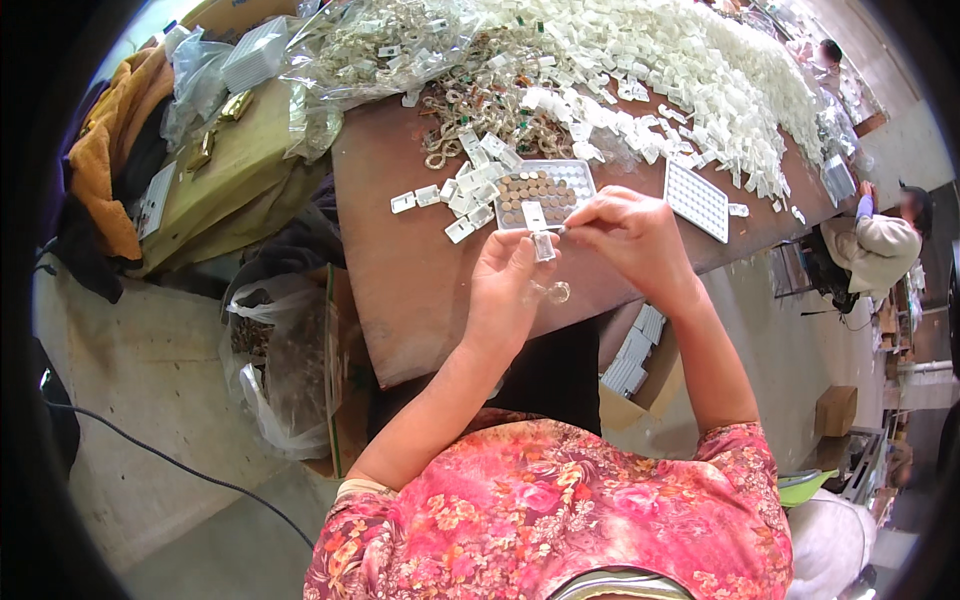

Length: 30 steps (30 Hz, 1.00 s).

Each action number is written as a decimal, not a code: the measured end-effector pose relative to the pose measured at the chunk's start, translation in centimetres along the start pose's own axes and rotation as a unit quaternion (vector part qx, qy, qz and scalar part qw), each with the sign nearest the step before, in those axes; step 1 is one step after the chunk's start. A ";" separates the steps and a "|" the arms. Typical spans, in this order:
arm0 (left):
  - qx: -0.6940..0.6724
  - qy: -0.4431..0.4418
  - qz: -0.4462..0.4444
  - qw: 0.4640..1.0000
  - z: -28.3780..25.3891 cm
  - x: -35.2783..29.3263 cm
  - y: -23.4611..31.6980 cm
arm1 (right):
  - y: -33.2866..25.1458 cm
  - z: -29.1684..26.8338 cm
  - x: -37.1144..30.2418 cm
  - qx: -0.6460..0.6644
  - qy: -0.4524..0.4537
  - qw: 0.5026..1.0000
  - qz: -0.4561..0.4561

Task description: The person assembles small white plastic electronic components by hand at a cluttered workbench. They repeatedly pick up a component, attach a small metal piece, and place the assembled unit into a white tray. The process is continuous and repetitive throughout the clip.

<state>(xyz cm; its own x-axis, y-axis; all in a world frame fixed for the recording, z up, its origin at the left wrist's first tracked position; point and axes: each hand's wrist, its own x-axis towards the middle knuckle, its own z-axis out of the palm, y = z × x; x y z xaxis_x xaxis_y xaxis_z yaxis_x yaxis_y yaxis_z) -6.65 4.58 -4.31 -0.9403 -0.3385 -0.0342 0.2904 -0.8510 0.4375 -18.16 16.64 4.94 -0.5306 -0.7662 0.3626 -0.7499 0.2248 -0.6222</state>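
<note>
My left hand (503, 290) grips a small white plastic case (543, 246) between thumb and fingers, above the table's near side. A thin pale wire (556, 292) hangs in a loop below that hand. My right hand (634, 234) is closed in a pinch right beside the case; what its fingertips hold is too small to make out. Just beyond both hands lies a white tray (586, 176) with rows of round cells, many filled with brownish discs (525, 187). Left of the tray, several similar white cases (466, 190) lie in a loose pile.
Heaped white plastic pieces (690, 90) cover the table's far side, beside tangled wires (480, 90) and a clear bag (375, 45). A second white tray (697, 200) lies at right. Below the table stand a bagged box (285, 370) and a carton (660, 385). Another person (880, 240) sits far right.
</note>
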 end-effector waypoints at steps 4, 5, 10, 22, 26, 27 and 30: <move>0.035 0.022 0.011 0.999 0.3 -0.2 -0.2 | -1.9 1.2 -0.7 -0.056 -0.002 0.997 -0.043; 0.039 0.023 0.014 0.999 0.4 -0.2 -0.2 | -2.0 1.4 -0.6 -0.066 -0.002 0.996 -0.067; 0.082 0.022 0.031 0.996 0.6 -0.1 -0.2 | -2.1 2.0 -0.9 -0.182 -0.011 0.978 -0.100; 0.085 0.021 -0.017 0.996 0.1 0.0 0.1 | -3.0 1.1 -1.4 -0.151 -0.011 0.985 -0.082; 0.077 0.021 -0.021 0.997 0.0 -0.2 -0.1 | -2.6 1.4 -1.0 -0.057 0.044 0.995 -0.065; 0.081 0.030 -0.016 0.996 0.0 -0.1 -0.1 | -2.5 1.5 -0.9 -0.044 0.041 0.996 -0.060; 0.102 0.017 -0.007 0.995 -0.2 0.1 -0.1 | -2.0 1.9 -0.7 -0.018 0.038 0.996 -0.075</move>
<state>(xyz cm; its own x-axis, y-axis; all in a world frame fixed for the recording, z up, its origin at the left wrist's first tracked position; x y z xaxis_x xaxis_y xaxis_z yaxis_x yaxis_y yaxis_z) -6.72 4.60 -4.53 -0.9363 -0.3440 -0.0710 0.2321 -0.7575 0.6101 -15.54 15.55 4.63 -0.4392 -0.7456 0.5012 -0.8359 0.1346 -0.5321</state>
